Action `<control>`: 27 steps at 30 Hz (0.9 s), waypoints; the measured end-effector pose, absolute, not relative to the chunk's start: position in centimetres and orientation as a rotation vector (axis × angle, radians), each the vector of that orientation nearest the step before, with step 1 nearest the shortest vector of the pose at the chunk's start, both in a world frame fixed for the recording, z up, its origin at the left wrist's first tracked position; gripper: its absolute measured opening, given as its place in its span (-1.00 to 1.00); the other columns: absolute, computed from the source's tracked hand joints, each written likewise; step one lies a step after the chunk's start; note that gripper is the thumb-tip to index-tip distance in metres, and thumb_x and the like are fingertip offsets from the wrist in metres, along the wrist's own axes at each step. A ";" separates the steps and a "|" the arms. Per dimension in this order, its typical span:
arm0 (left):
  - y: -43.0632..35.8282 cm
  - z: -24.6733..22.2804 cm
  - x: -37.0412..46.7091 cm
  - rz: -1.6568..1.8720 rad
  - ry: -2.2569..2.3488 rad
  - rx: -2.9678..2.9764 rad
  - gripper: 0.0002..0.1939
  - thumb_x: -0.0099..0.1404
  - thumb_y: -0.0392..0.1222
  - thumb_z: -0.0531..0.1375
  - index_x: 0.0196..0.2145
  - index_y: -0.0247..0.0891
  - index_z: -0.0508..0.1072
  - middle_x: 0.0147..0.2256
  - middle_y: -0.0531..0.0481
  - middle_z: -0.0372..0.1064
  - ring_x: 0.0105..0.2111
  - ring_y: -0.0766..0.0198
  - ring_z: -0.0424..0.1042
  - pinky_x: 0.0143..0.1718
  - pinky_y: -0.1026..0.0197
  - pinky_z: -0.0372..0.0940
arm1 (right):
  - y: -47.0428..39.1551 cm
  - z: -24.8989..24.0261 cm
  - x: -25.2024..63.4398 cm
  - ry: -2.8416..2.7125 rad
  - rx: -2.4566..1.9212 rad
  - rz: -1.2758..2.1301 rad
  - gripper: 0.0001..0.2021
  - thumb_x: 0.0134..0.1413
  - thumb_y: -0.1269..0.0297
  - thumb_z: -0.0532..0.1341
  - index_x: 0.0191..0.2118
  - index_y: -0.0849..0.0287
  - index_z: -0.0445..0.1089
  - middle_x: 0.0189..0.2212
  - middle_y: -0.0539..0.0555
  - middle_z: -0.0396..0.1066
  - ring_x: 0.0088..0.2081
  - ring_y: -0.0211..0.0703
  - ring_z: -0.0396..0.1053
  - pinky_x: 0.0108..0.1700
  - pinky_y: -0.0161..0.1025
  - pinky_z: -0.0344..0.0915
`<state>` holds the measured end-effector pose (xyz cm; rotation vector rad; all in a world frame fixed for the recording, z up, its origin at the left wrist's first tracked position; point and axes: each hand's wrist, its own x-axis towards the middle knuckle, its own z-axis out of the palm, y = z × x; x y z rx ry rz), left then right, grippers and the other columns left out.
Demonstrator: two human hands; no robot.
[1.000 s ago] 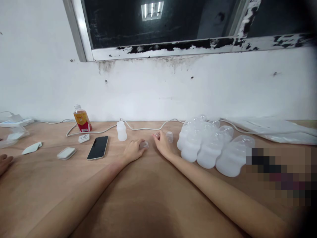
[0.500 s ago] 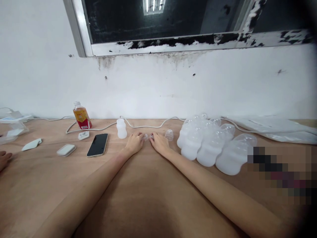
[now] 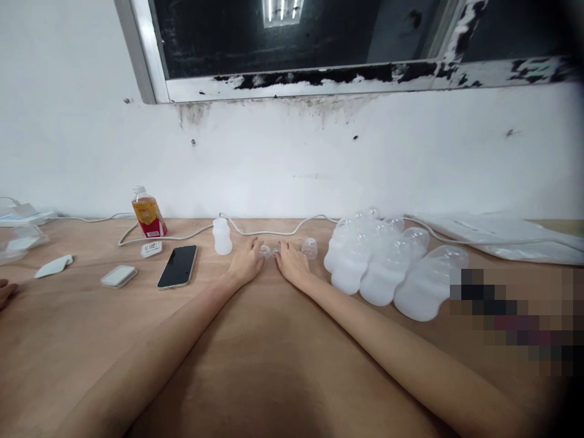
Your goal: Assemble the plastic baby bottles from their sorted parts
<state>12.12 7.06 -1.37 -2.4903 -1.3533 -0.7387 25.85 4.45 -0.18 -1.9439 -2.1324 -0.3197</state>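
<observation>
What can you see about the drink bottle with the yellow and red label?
The drink bottle looks like clear plastic, with a whitish cap on top. Its label is orange-yellow above and red below, with a small pale patch near the bottom. It stands on the wooden-looking table, near the wall. A white cable loops around its base; I can't tell whether they touch. Neither the left hand nor the right hand touches it.

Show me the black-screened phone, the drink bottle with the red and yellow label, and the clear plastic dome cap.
Black-screened phone (image 3: 177, 266): head view, screen.
Red-and-yellow-labelled drink bottle (image 3: 149, 215): head view, label.
Clear plastic dome cap (image 3: 309, 247): head view, side wall.
</observation>
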 end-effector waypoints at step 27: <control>11.0 5.9 2.1 -0.604 -1.836 -2.430 -0.45 -0.02 0.00 0.16 -0.09 -0.33 0.21 -0.23 -0.15 0.33 -0.27 0.15 0.35 -0.29 0.22 0.23 | -3.1 14.9 33.0 -2.276 -2.304 -0.112 -0.74 -0.23 0.15 0.18 -0.33 0.14 0.29 -0.38 0.10 0.34 -0.42 -0.06 0.30 -0.52 -0.24 0.13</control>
